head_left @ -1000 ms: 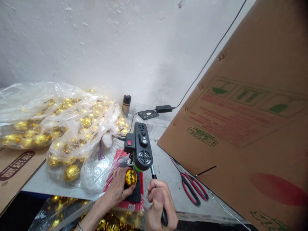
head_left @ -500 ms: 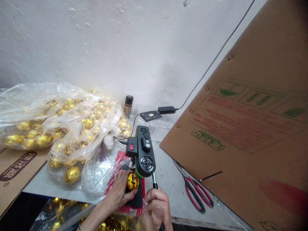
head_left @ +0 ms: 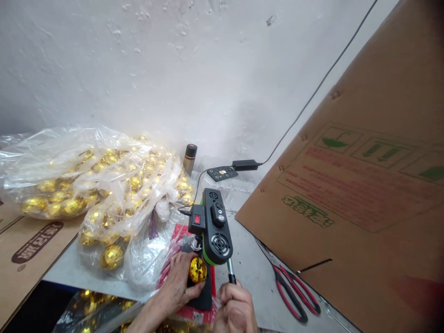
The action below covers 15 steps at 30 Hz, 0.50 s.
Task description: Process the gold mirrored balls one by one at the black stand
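A small black and green bench drill press (head_left: pixel 218 226) with a red switch stands on a red sheet (head_left: pixel 199 316). Below its head, over the black base (head_left: pixel 203 300), a gold mirror ball (head_left: pixel 198 270) is held by my left hand (head_left: pixel 178 282), fingers on its left and thumb at its lower edge. My right hand (head_left: pixel 236 307) is wrapped round the black grip of the metal lever (head_left: pixel 231 270) at the machine's right. The tip of the drill, hidden under the head, does not show.
Clear plastic bags (head_left: pixel 104 171) full of gold balls lie on the left, with more balls (head_left: pixel 90 305) below the table edge. Red-handled scissors (head_left: pixel 294 291) rest beside a large cardboard box (head_left: pixel 347 208) on the right. A spray can (head_left: pixel 189 159) and black power adapter (head_left: pixel 245 165) stand near the wall.
The whole view has shifted slightly, so things appear a little lower and further right. Both hands keep their holds on the mirror ball and the lever.
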### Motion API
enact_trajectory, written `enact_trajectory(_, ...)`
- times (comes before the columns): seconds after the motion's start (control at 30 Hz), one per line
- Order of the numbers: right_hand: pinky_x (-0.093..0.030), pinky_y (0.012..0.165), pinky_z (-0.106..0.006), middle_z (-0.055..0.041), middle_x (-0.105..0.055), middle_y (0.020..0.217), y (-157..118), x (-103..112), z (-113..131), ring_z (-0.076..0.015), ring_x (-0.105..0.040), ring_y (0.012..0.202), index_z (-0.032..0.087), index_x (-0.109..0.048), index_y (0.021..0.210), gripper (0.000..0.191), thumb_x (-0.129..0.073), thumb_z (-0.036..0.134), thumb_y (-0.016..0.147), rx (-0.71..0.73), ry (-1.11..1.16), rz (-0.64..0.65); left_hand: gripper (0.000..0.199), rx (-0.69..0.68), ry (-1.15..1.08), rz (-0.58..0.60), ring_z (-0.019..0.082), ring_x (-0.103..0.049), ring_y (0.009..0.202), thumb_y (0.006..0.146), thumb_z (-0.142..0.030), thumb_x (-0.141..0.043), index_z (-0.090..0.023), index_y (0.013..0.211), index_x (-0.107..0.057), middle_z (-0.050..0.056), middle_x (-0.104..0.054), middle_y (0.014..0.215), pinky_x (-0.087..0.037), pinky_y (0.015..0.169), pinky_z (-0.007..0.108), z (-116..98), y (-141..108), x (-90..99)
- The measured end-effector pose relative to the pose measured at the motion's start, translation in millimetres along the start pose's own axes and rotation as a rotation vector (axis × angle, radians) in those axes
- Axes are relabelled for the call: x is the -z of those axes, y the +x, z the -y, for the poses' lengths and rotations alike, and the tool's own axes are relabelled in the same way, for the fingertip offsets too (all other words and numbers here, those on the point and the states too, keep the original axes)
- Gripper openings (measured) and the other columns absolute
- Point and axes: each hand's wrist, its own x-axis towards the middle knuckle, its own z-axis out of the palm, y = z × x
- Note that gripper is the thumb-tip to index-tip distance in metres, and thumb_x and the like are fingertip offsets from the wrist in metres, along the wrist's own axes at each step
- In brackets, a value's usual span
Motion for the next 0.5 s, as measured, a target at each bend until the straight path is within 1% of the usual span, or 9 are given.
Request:
enact_trajectory(0.13,-0.048,0.058,-0.032,0.0054,-0.052,0.058,18.7,-9.2,6.4,-0.0119,-0.048,0.045,0.023,-0.046,0.062,0.044,-0.046,0.023,0.105,0.096,-0.007,-0.059,0.056,0.007,-0.016,0.021,0.037,-0.061,0.117,0.083,-0.025,-0.075,-0.020,0.137,-0.060,0.015,-0.068,0.125,-0.049,0.105,0.055,2.5,2.0,-1.9)
enact_trajectory(0.3,-0.042,0.044,-0.028,0.0052,-0.048,0.054,26.6,-18.3,7.7,-0.0112,-0.044,0.040,0.022,-0.042,0.058,0.051,-0.047,0.031,0.107,0.107,0.043,-0.115,0.060,0.012,-0.021,0.066,0.038,-0.061,0.118,0.081,-0.025,-0.076,-0.019,0.138,-0.058,0.015,-0.067,0.124,-0.049,0.107,0.056,2.8,6.7,-0.1)
enact_trajectory(0.43,-0.041,0.044,-0.029,0.0047,-0.048,0.055,22.3,-20.1,5.0,-0.0119,-0.045,0.042,0.022,-0.043,0.058,0.049,-0.048,0.030,0.107,0.088,0.073,-0.123,0.059,0.033,-0.026,0.079,0.039,-0.059,0.121,0.082,-0.025,-0.076,-0.017,0.138,-0.058,0.017,-0.067,0.126,-0.047,0.109,0.058,0.3,7.6,0.0)
enact_trajectory(0.5,-0.043,0.047,-0.028,0.0047,-0.050,0.057,16.9,-20.3,0.5,-0.0115,-0.047,0.044,0.022,-0.045,0.059,0.050,-0.048,0.034,0.107,0.066,0.098,-0.087,0.059,0.039,-0.033,0.082,0.039,-0.059,0.123,0.082,-0.024,-0.076,-0.017,0.138,-0.058,0.017,-0.066,0.128,-0.047,0.110,0.058,-0.3,7.1,-0.6)
